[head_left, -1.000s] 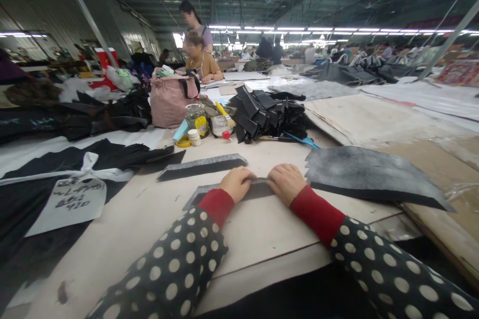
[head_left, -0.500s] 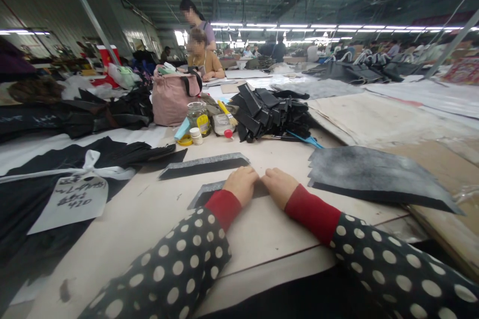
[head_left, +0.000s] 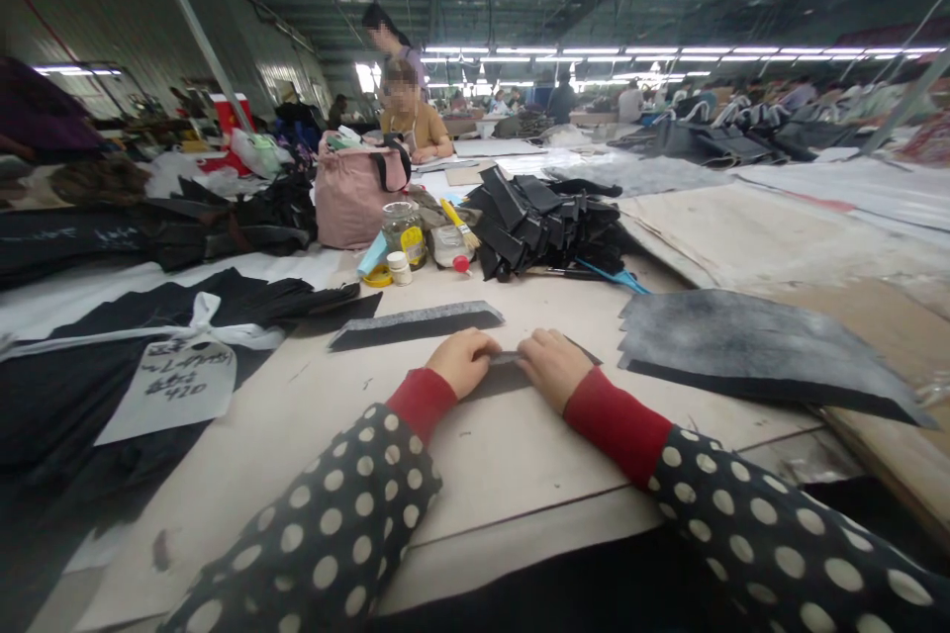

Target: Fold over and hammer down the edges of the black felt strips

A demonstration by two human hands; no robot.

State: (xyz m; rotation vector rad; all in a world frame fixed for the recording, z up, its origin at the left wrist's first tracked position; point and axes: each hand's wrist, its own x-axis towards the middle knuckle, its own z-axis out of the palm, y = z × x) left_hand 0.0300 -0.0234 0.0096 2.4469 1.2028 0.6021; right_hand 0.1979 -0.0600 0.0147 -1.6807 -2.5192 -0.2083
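Between my two hands is a narrow dark fabric strip [head_left: 507,357], held low over the pale work surface. My left hand [head_left: 461,362] is closed with its fingertips pinching the strip's left part. My right hand [head_left: 553,366] has its fingers curled down on the strip, whose dark end shows beyond it on the right. Just behind my left hand lies a grey-and-black strip [head_left: 417,323]. To the right of my right hand, overlapping grey pieces with a black edge [head_left: 742,346] lie fanned out.
Behind my hands are a heap of folded black pieces [head_left: 545,223], a glass jar [head_left: 405,235], a white bottle [head_left: 399,268], a yellow-handled brush [head_left: 460,224] and a pink bag [head_left: 354,196]. Tied black fabric with a handwritten tag [head_left: 169,394] lies left. Two people are across the table.
The strip has shifted right through my hands: its end showed left of my left hand before, and now one shows past my right hand. My hands are slightly farther apart.
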